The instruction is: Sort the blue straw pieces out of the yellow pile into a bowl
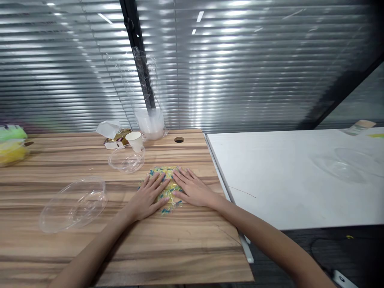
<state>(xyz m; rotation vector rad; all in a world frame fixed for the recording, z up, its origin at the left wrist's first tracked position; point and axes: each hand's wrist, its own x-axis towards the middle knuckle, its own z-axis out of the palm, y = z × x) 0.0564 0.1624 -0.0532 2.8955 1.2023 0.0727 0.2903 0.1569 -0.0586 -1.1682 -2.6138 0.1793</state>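
On the wooden table lies a flat spread of small yellow, blue and clear plastic pieces, too small to name exactly. My left hand rests palm down on its left side, fingers apart. From the right, my right hand lies flat over the other side, its fingers also spread. Between the two hands a strip of the pieces shows; what is under the palms is hidden. Closest to my left hand stands a clear plastic bowl, with a larger clear bowl farther left.
A paper cup, a tissue pack and a stack of translucent cups stand along the back. Green and yellow bags sit far left. A white table adjoins on the right, bearing clear lids. Blinds rise behind.
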